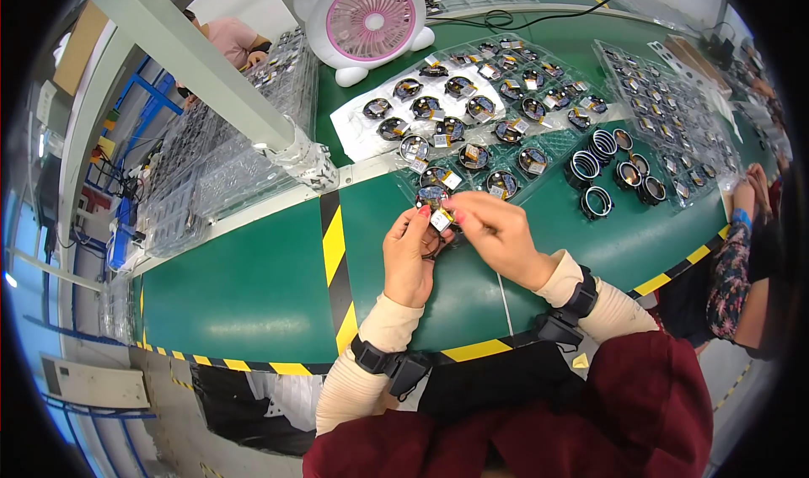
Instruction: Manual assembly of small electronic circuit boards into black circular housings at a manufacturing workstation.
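Near the table's middle, my left hand (408, 263) grips a small round electronic module with a white-labelled part (441, 220) on it, thumb on top and fingers curled underneath. My right hand (503, 240) is closed in a pinch at the right side of that same module; the exact spot under its fingertips is hard to make out. Just beyond my hands, more round modules (502, 183) with circuit boards and white or yellow tabs lie in clear plastic trays. Off to the right of my right hand are loose black rings (597, 202), some of them stacked.
A white and pink fan (371, 25) stands at the back. A metal post (202, 65) rises on the left, beside stacked clear trays (215, 162). Another loaded tray (653, 99) lies right. Striped tape (476, 349) edges the green table. A co-worker's arm (731, 255) reaches in at right.
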`<state>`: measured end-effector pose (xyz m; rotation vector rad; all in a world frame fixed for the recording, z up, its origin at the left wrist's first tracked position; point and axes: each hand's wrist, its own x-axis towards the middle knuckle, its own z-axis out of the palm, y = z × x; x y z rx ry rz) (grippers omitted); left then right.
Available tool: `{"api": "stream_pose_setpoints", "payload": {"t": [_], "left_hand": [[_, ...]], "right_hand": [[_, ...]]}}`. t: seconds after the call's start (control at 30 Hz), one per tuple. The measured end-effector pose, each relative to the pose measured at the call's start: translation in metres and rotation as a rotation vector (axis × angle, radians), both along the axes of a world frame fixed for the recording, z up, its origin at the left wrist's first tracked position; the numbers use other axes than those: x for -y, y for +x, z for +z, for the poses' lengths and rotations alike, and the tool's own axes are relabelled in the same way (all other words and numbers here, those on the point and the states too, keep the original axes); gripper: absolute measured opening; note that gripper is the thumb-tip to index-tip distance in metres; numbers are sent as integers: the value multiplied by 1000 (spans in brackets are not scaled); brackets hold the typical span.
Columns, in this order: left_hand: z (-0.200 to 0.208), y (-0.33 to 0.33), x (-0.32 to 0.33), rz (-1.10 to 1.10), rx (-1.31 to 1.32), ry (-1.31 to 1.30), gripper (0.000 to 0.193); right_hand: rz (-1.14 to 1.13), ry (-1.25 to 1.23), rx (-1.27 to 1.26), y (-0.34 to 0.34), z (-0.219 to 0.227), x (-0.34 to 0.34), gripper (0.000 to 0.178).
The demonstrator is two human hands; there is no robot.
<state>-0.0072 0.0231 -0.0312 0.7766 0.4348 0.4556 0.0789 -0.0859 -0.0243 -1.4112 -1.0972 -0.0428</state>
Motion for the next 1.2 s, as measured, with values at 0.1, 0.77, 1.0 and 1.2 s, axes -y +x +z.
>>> {"api": "stream_pose_setpoints", "payload": {"t": [0.1, 0.77, 1.0, 1.2], "left_hand": [[2, -1, 3, -51, -34, 47, 11], [10, -8, 2, -320, -51, 40, 21], [6, -7, -2, -373, -62, -32, 26], [8, -4, -9, -360, 148, -384, 38]], "right_hand": [[125, 37, -627, -4, 8, 2, 28], [765, 57, -1260, 31, -6, 6, 41], [794, -100, -1206, 26, 0, 4, 32], [653, 91, -1167, 31, 6, 5, 39]]}}
